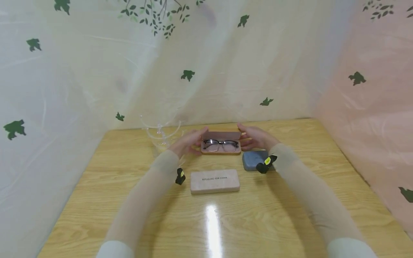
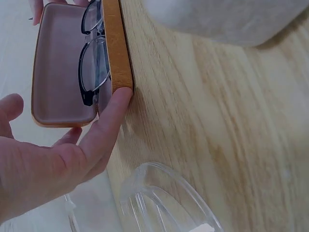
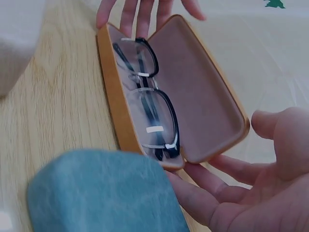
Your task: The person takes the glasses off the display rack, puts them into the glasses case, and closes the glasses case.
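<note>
An orange-brown glasses case [image 1: 222,153] with a pinkish lining stands with its lid raised on the table. Inside lies a pair of black half-rimmed glasses [image 1: 221,142], arms folded behind the lenses. My left hand [image 1: 188,141] touches the case's left end, and in the left wrist view a fingertip rests against its lower corner. At the other end my right hand [image 1: 258,138] has its fingers against the case, thumb held apart near the lid in the right wrist view. Neither thumb closes on the case.
A blue case [image 1: 254,160] sits close by the right wrist. Nearer lies a closed pale pink case [image 1: 214,181] with lettering on its lid. Left of the left hand stands a clear plastic stand [image 1: 161,135]. Patterned sheets [image 1: 219,71] border the table's back and sides.
</note>
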A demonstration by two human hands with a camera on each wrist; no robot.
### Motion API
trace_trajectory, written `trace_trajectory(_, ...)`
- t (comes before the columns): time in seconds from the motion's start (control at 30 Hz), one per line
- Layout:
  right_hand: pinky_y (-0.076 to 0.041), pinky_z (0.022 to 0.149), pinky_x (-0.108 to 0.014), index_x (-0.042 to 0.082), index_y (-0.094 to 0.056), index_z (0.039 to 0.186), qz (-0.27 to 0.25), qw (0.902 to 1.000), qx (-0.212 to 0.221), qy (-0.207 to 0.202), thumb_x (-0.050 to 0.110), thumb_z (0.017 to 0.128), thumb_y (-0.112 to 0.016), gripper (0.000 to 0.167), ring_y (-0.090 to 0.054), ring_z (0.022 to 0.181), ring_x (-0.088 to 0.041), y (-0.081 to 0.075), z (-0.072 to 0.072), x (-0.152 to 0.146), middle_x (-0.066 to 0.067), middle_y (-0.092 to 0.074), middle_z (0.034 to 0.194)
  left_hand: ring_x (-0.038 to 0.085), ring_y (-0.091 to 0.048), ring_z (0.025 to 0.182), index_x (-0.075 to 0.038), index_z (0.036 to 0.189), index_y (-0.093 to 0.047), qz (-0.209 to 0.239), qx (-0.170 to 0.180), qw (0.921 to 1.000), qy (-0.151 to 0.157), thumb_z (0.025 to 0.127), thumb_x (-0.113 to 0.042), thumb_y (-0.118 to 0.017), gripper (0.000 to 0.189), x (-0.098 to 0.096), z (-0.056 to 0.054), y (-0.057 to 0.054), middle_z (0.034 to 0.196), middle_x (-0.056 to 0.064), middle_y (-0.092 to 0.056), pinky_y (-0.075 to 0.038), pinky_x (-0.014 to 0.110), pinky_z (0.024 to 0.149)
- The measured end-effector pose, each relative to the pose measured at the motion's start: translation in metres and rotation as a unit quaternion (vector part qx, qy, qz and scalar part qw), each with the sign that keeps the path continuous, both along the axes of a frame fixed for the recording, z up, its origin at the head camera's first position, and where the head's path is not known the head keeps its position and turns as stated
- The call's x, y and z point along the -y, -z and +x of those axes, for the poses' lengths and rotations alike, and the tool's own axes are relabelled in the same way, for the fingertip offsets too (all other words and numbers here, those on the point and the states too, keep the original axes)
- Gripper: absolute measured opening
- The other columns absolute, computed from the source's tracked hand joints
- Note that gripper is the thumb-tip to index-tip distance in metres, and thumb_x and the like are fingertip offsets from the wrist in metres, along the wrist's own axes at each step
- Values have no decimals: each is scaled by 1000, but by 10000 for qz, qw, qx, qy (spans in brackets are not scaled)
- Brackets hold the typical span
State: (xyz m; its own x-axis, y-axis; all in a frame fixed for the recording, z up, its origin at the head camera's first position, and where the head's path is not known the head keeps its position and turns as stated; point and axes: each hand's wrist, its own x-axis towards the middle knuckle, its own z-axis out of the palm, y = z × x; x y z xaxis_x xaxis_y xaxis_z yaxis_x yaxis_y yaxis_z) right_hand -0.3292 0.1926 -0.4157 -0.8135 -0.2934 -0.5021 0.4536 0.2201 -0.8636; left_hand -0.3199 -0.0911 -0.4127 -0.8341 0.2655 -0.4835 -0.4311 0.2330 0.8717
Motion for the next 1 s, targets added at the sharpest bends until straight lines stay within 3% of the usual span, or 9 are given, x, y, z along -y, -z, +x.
trace_trajectory(0.13,-50,105,-49,5,-30,157,-104,9997,-60,199,46,107,-46,67,-51,128,-43,2,-2,7,-26,-36,151,43,-38,140,-11,157,-34,-245,-41,9997,-49,102,-58,-50,74,-1,-5,1,156,24,-31,-54,56,97)
trace_trajectory(0.27,-52,104,-46,4,-33,155,-150,9990,-34,414,47,105,-51,68,-52,127,-42,9,-6,12,-25,-39,151,43,-42,136,-5,156,-32,-452,-120,9988,-126,102,-57,-50,77,-2,-5,0,154,24,-35,-54,57,97)
trace_trajectory(0.5,-59,91,-38,4,-33,155,-102,9982,-128,574,50,103,-53,73,-56,118,-34,17,-7,12,-24,-40,150,41,-45,135,-3,155,-32,-465,-177,9985,-207,101,-56,-53,78,-3,-3,0,153,21,-39,-55,54,96)
trace_trajectory(0.73,-56,98,-41,2,-33,154,-137,9985,-149,512,51,102,-56,75,-53,126,-38,16,-3,10,-24,-40,149,40,-47,132,-2,152,-37,-495,-182,9983,-267,99,-57,-57,78,-3,-1,2,149,21,-43,-57,51,94)
trace_trajectory(1.0,-57,94,-38,3,-46,141,-206,9986,-252,405,41,105,-54,53,-56,118,-34,17,-4,11,-20,-47,139,38,-45,134,-5,151,-42,-439,-195,9987,-174,101,-51,-57,70,0,-1,4,150,18,-42,-56,50,95)
